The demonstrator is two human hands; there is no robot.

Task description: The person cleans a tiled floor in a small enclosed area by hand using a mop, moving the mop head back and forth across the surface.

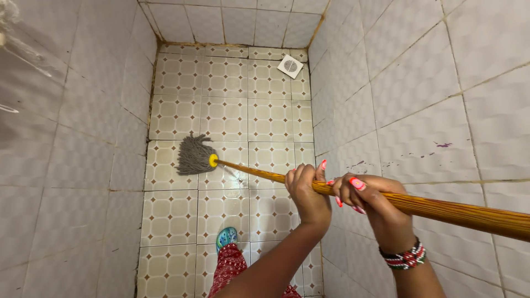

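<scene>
A mop with a long wooden handle (pixel 441 208) and a yellow collar ends in a grey string head (pixel 194 155) that rests on the patterned floor tiles (pixel 226 105) near the left wall. My left hand (pixel 306 193) is wrapped around the handle lower down, closer to the head. My right hand (pixel 369 200) grips the handle just behind it, with a beaded bracelet (pixel 404 256) on the wrist. The handle runs out of view at the right edge.
White tiled walls (pixel 419 83) close in on the left, right and far sides of this narrow stall. A square white floor drain (pixel 290 65) sits in the far right corner. My foot in a blue-green sandal (pixel 226 237) stands on the near floor.
</scene>
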